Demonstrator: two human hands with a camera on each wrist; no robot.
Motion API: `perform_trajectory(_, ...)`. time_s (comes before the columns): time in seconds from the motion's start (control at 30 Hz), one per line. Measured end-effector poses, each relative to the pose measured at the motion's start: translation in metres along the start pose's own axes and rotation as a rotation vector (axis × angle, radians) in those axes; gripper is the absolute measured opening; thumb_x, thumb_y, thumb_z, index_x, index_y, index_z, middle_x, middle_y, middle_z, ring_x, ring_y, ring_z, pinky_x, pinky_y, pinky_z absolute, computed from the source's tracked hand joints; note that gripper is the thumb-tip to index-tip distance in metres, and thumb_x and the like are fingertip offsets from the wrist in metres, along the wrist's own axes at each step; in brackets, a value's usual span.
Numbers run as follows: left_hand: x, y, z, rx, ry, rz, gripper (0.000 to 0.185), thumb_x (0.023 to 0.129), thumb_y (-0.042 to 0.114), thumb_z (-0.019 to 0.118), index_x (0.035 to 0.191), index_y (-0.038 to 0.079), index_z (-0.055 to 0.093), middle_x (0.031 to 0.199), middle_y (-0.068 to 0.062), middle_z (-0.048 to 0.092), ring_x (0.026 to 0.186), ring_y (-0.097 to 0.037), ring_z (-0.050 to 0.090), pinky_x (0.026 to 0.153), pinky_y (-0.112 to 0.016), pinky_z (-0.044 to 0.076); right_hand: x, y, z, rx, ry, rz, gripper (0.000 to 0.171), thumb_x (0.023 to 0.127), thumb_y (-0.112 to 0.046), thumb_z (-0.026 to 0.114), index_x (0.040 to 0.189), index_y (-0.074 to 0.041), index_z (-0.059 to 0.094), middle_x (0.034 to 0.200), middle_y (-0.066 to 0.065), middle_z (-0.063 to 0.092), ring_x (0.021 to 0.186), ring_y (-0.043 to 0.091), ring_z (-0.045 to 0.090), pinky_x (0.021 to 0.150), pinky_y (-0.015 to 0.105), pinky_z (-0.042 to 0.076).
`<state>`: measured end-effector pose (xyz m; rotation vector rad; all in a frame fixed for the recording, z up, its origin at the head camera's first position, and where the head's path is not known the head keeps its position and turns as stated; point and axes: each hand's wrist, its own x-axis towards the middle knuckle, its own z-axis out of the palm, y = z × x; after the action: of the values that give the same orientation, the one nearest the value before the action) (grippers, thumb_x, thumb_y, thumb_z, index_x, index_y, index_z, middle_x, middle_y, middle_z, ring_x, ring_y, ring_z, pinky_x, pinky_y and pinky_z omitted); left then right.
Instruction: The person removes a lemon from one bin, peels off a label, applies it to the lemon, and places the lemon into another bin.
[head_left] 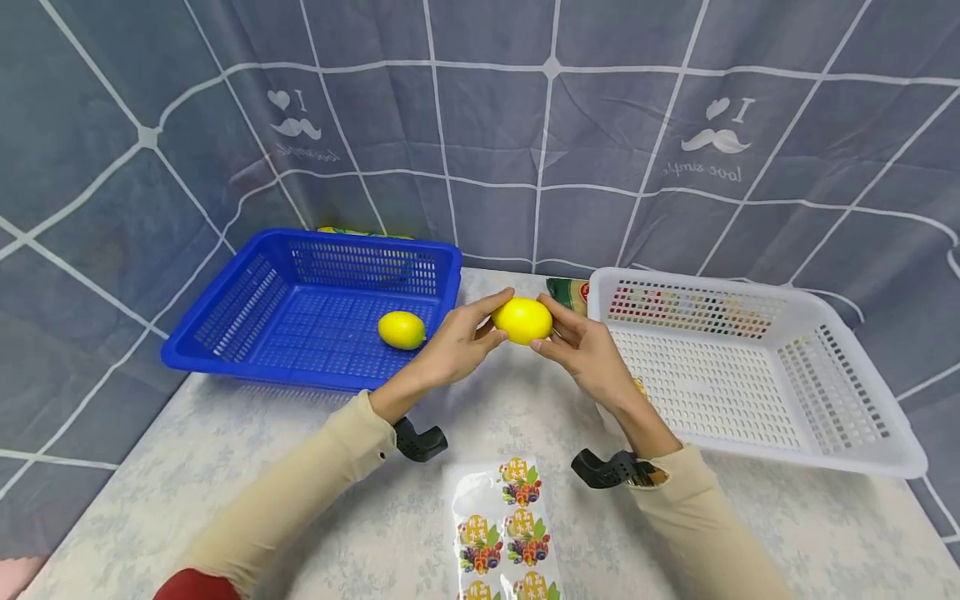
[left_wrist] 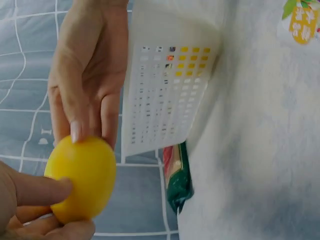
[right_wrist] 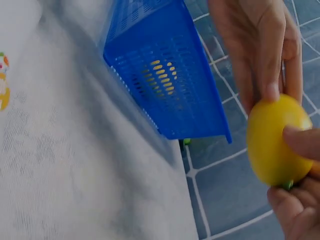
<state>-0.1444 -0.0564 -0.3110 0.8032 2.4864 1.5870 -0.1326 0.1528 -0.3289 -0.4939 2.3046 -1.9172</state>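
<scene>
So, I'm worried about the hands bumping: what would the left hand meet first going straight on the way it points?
The left hand would first meet the yellow lemon it holds; just beyond, probably the right hand, though depth is unclear.

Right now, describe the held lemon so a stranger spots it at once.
In the head view, find the gap between the blue basket and the white basket. There the left hand and right hand grip a yellow lemon. Unlike the other lemon, lying inside the blue basket, this one is held.
</scene>
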Motion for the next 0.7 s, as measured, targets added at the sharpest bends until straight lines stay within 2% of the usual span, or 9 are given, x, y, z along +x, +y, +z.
perform_trajectory(0.2,0.003,-0.004,0.015,-0.028,0.059,-0.061,0.054,0.098,-0.009,0.049,0.149,-0.005,0.033,0.156,-0.016,0.033,0.144,-0.025,0.03,0.111,-0.032,0.033,0.003,-0.004,0.01,-0.069,0.061,0.086,0.066,0.095,0.001,0.061,0.152,0.002,0.026,0.158,0.015,0.027,0.141,0.023,0.033,0.105,0.028,0.039)
perform_trajectory(0.37,0.001,-0.01,0.024,0.023,0.096,-0.096,0.054,0.098,-0.008,0.047,0.149,-0.006,0.032,0.154,-0.02,0.033,0.14,-0.028,0.037,0.111,-0.035,0.035,0.003,-0.008,0.026,-0.169,0.13,0.145,0.066,0.096,0.001,0.057,0.152,0.005,0.022,0.158,0.019,0.024,0.142,0.027,0.03,0.11,0.033,0.034)
perform_trajectory(0.5,-0.002,-0.018,0.031,0.056,0.131,-0.091,0.053,0.097,-0.01,0.048,0.148,-0.009,0.033,0.152,-0.023,0.036,0.138,-0.032,0.039,0.112,-0.038,0.035,0.002,-0.001,0.037,-0.207,0.167,0.173,0.066,0.096,0.001,0.056,0.152,0.006,0.022,0.157,0.021,0.025,0.143,0.027,0.03,0.112,0.034,0.033)
perform_trajectory(0.7,-0.008,-0.032,0.04,0.176,0.083,-0.111,0.054,0.095,-0.01,0.049,0.146,-0.011,0.033,0.149,-0.026,0.038,0.138,-0.036,0.037,0.115,-0.042,0.028,-0.001,0.018,0.045,-0.303,0.169,0.228,0.067,0.094,0.0,0.057,0.152,0.006,0.024,0.155,0.023,0.03,0.138,0.031,0.037,0.113,0.041,0.033)
